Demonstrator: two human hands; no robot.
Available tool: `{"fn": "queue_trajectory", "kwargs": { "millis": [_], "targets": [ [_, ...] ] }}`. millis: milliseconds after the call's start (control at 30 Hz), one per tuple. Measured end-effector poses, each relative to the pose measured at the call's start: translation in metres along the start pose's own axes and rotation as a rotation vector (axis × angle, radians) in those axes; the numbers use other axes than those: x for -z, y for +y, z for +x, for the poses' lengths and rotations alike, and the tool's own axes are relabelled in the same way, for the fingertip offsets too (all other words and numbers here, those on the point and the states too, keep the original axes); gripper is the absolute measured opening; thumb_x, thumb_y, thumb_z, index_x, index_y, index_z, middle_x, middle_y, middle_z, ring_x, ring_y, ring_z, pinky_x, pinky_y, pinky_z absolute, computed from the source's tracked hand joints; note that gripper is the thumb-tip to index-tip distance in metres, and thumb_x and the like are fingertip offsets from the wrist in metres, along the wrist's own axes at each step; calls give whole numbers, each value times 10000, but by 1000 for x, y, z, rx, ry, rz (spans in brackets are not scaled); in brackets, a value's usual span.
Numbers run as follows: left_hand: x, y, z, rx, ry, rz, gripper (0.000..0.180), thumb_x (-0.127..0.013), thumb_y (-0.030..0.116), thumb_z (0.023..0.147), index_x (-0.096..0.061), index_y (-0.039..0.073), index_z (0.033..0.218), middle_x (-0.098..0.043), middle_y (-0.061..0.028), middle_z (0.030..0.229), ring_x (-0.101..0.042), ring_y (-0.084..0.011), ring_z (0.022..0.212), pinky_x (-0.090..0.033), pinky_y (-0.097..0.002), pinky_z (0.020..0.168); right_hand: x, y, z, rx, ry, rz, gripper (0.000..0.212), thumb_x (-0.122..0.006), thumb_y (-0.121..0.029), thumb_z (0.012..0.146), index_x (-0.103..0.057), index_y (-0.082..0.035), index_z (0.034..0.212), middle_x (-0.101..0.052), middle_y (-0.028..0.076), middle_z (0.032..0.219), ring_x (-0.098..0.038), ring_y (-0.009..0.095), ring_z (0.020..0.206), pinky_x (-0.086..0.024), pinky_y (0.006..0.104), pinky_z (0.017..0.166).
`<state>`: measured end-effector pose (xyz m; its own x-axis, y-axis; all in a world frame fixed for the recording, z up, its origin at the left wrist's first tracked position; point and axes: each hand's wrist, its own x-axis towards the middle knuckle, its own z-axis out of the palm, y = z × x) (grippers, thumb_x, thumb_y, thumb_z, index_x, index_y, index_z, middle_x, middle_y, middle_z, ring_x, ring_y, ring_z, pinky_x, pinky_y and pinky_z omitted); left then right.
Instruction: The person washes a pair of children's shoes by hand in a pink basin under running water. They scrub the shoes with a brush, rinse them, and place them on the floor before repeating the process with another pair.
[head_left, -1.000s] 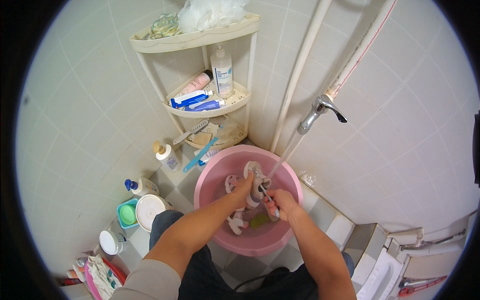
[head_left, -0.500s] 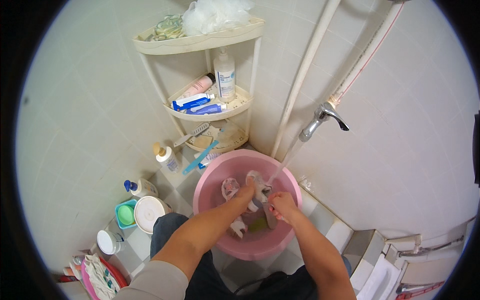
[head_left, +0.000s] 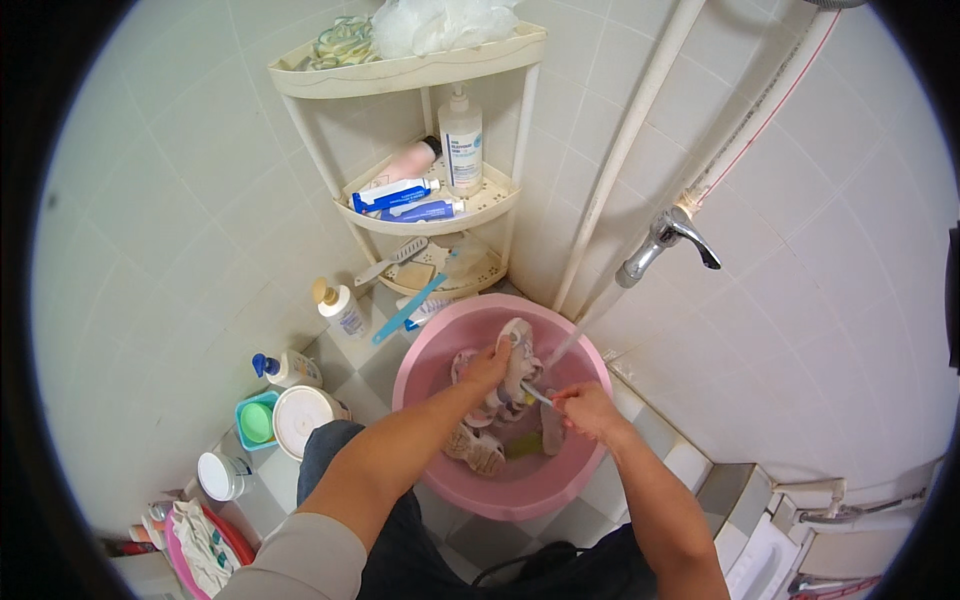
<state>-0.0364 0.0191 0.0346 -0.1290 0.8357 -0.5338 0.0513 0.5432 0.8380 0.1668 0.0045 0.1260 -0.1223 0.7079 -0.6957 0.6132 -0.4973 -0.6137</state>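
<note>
Our left hand holds a shoe, our right hand a brush; scrubbing seems partway, another shoe unheld in the tub

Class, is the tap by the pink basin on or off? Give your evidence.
On: a stream of water falls from the chrome tap into the pink basin, near the pale shoe.

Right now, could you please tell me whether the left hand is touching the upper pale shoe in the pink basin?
Touching: the head view shows the left hand gripping the pale shoe at its side, with no gap between them.
</note>
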Motion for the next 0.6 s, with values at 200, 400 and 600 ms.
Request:
{"fn": "queue_trajectory", "kwargs": {
  "millis": [200, 400, 600],
  "targets": [
    [-17, -3, -21, 165, -10, -196, 724, -377, 631, 977, -538, 45, 1372, -596, -160, 1302, -548, -278, 1209, -411, -370, 1019, -64, 19, 27, 223, 413, -92, 214, -611, -146, 881, -683, -6, 1026, -719, 205, 910, -719, 341, 824, -546, 427, 743],
    [3, -1, -7, 236, 42, -48, 734, -356, 654, 969, -479, 108, 1444, -531, -155, 1405, -516, -323, 1267, -400, -374, 1041, -16, 5, 2, -177, -122, 396, 228, -597, -189, 916, -679, -10, 1031, -708, 160, 848, -671, 247, 715, -527, 365, 664],
    [4, -23, -2, 89, -47, 59, 789, -316, 675, 962, -441, 85, 1471, -463, -210, 1463, -453, -389, 1329, -368, -408, 1075, -50, -5, -13, 222, 321, -353, 276, -589, -224, 907, -683, -38, 1088, -700, 227, 1006, -695, 399, 878, -543, 421, 817]
  ]
}}
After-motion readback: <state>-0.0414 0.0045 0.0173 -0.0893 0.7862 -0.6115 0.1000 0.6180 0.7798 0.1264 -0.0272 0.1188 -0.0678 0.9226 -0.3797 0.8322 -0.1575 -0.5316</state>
